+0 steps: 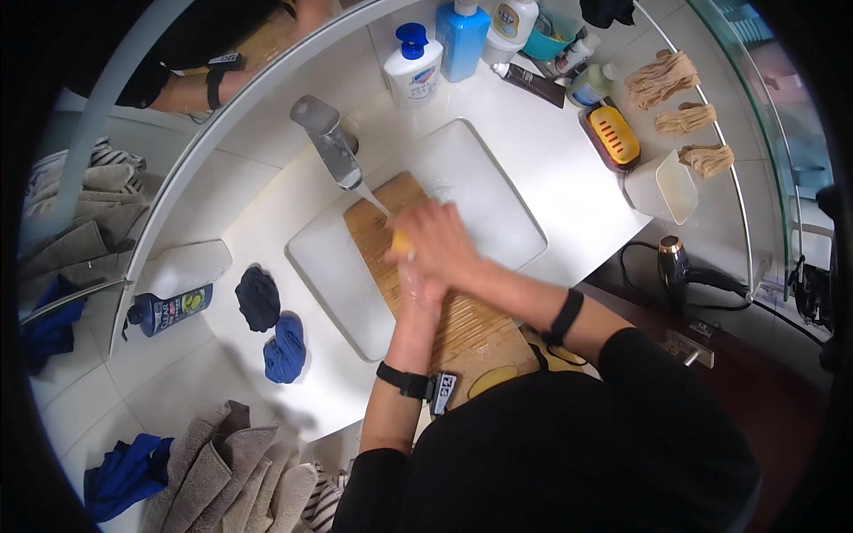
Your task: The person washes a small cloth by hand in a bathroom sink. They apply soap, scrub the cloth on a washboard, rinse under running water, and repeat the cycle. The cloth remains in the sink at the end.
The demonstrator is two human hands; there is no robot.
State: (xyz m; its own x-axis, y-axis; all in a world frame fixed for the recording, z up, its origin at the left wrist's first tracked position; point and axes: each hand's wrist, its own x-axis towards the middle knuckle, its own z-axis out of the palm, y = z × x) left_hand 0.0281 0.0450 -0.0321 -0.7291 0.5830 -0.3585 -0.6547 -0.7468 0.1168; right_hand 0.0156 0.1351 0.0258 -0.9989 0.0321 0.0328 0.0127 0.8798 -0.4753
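My right hand (pixel 440 243) lies over my left hand (pixel 421 286), and both are wet and blurred. A yellow piece (pixel 402 242), which looks like a bar of soap, shows between them under my right fingers. The left fingers are mostly hidden. From the faucet (pixel 336 156) a stream of water (pixel 373 200) falls close to my knuckles. Beneath the hands a ridged wooden washboard (pixel 473 326) slants across the white sink (pixel 490 200), its near end reaching past the counter edge by my body.
Two dark cloth bundles, black (pixel 258 299) and blue (pixel 285 350), lie left of the sink. Behind it stand a pump bottle (pixel 414 70) and a blue bottle (pixel 461 43). A yellow soap dish (pixel 614 136), plastic cup (pixel 660 186) and hair dryer (pixel 673 266) are rightward. Towels (pixel 226 466) hang lower left.
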